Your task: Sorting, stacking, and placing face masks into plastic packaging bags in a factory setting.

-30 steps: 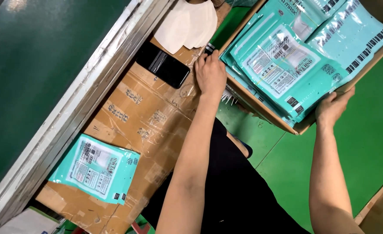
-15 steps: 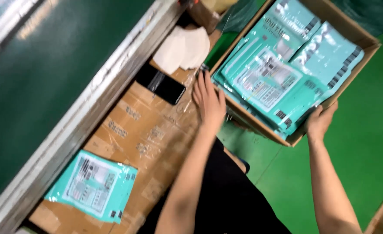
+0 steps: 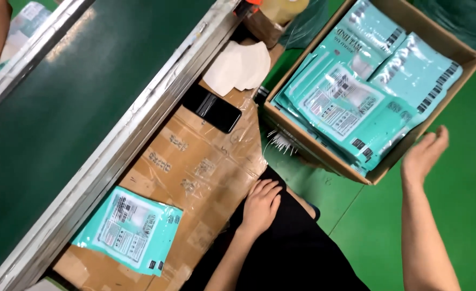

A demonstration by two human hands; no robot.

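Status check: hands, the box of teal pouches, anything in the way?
Left hand empty, resting on lap at taped cardboard worktop edge. Right hand open, just off cardboard box corner. Box full of teal pouches. One loose teal pouch on worktop; nothing blocking.

We see teal pouches [image 3: 356,102] with white label patches and black barcode stripes in a brown cardboard box [image 3: 464,54], another teal pouch [image 3: 133,229] on tan taped cardboard [image 3: 195,161], dark green belt [image 3: 87,86], bright green floor [image 3: 464,205], black phone [image 3: 216,108].
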